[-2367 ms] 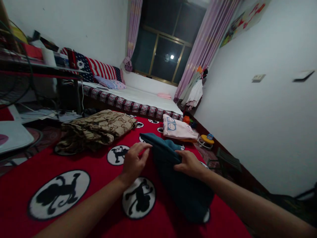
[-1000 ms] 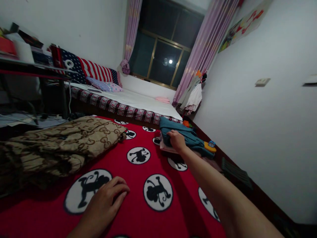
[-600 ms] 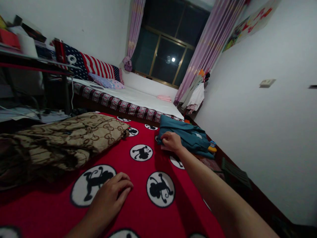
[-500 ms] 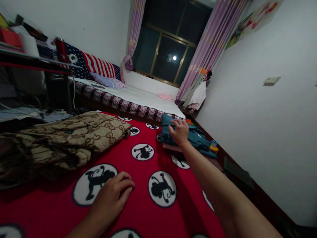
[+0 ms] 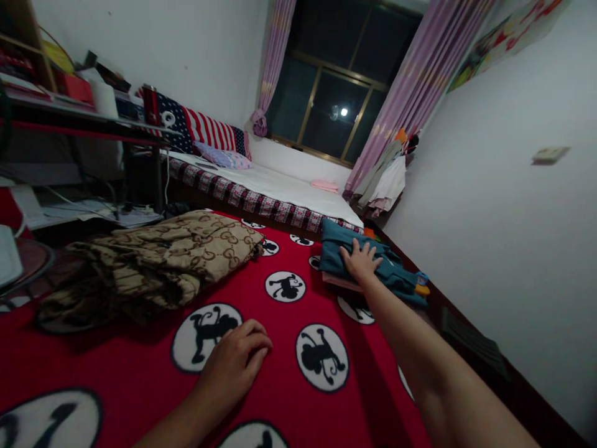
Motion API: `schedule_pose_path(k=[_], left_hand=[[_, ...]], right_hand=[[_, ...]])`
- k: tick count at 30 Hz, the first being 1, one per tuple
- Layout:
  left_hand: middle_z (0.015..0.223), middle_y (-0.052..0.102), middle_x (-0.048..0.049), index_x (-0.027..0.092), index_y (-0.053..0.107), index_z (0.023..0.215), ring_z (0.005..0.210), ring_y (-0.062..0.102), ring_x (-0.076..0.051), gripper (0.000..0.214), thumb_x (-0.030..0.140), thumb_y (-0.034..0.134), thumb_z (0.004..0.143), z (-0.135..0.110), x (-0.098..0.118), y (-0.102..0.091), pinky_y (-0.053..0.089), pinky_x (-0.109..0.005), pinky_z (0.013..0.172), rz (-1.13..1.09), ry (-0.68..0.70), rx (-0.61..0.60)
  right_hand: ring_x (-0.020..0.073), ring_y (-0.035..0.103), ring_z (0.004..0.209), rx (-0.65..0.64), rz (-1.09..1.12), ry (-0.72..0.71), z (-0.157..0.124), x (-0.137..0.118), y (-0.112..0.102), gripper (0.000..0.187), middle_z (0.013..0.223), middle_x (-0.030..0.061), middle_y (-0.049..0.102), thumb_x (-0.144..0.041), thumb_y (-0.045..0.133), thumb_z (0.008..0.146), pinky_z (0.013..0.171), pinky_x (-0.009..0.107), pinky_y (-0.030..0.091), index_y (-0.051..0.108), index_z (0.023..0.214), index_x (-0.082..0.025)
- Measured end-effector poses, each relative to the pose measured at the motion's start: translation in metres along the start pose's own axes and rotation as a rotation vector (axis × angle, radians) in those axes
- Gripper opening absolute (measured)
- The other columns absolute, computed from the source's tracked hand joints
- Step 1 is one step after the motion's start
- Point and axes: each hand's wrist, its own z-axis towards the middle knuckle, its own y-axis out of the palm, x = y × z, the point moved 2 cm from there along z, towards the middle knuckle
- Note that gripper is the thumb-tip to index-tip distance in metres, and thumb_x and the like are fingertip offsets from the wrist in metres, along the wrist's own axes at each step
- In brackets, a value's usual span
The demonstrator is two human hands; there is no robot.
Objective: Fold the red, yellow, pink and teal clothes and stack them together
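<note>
My right hand [image 5: 361, 260] lies with spread fingers on a folded teal garment [image 5: 338, 239], which sits on top of a pinkish folded cloth [image 5: 339, 282]. It presses flat and grips nothing that I can see. Lower down, my left hand [image 5: 242, 354] rests on the red blanket [image 5: 280, 330] with its black monkey prints in white circles. Its fingers are loosely bent, the thumb a little apart, and nothing shows in it. To the left of it lies a crumpled tan and brown patterned cloth [image 5: 200, 249].
A cluttered desk [image 5: 84, 121] with a red thermos [image 5: 150, 104] stands at the left. Beyond the blanket is a second bed [image 5: 275, 180]. Small blue and yellow items [image 5: 422, 285] lie beside the teal garment, near the white wall [image 5: 522, 236] on the right.
My right hand has come down onto the teal garment and its fingers have spread. My left hand stays on the blanket. The view has swung slightly left.
</note>
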Motion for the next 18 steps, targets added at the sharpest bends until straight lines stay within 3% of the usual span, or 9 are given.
schedule_pose_path(k=[2,4,9,12,16,18], left_hand=[[0.097,0.063,-0.005,0.022,0.071,0.083,0.09,0.06,-0.019,0.026,0.015,0.046,0.086,-0.001,0.0,0.0,0.044,-0.033,0.085,-0.001,0.002,0.001],[0.097,0.063,-0.0047,0.022,0.071,0.083,0.091,0.06,-0.019,0.026,0.015,0.046,0.086,-0.001,0.001,-0.001,0.043,-0.033,0.086,0.0,0.002,0.007],[0.096,0.063,-0.0039,0.022,0.07,0.083,0.09,0.06,-0.018,0.025,0.016,0.046,0.086,0.001,0.002,-0.001,0.043,-0.032,0.084,-0.012,-0.009,0.021],[0.094,0.064,-0.0038,0.021,0.07,0.083,0.089,0.06,-0.018,0.024,0.016,0.047,0.086,0.003,-0.002,0.0,0.043,-0.031,0.082,-0.038,-0.024,0.028],[0.092,0.065,-0.0038,0.021,0.07,0.083,0.088,0.061,-0.017,0.023,0.016,0.048,0.085,0.005,-0.007,0.002,0.044,-0.03,0.082,-0.081,0.002,0.05],[0.092,0.066,-0.0039,0.02,0.07,0.083,0.088,0.061,-0.017,0.022,0.016,0.048,0.085,0.006,-0.009,0.002,0.045,-0.03,0.082,-0.096,0.027,0.056]], right_hand=[[0.0375,0.009,0.145,0.215,-0.05,-0.085,-0.023,-0.002,0.0,0.07,0.158,0.0157,0.018,-0.064,0.023,0.093,0.107,0.067,0.011,0.028,0.151,-0.024],[0.0367,0.003,0.146,0.27,-0.068,-0.121,-0.038,0.008,0.009,0.067,0.16,0.0118,0.015,-0.063,0.023,0.093,0.107,0.069,0.009,0.029,0.15,-0.028],[0.0401,0.01,0.144,-0.081,0.022,0.069,-0.023,0.053,0.026,0.07,0.159,0.0114,0.02,-0.066,0.019,0.092,0.102,0.074,0.014,0.031,0.149,-0.028],[0.0409,0.01,0.144,-0.198,0.037,0.11,-0.024,0.051,0.02,0.071,0.159,0.0108,0.017,-0.069,0.023,0.09,0.104,0.073,0.013,0.028,0.15,-0.03],[0.0386,0.002,0.145,-0.015,-0.054,0.166,-0.085,0.023,0.024,0.074,0.16,0.0167,0.001,-0.058,0.026,0.094,0.107,0.066,0.014,0.013,0.154,-0.017],[0.0388,0.008,0.145,-0.136,-0.049,0.157,-0.125,0.011,0.034,0.077,0.16,0.0185,0.005,-0.06,0.027,0.093,0.108,0.063,0.017,0.015,0.153,-0.013]])
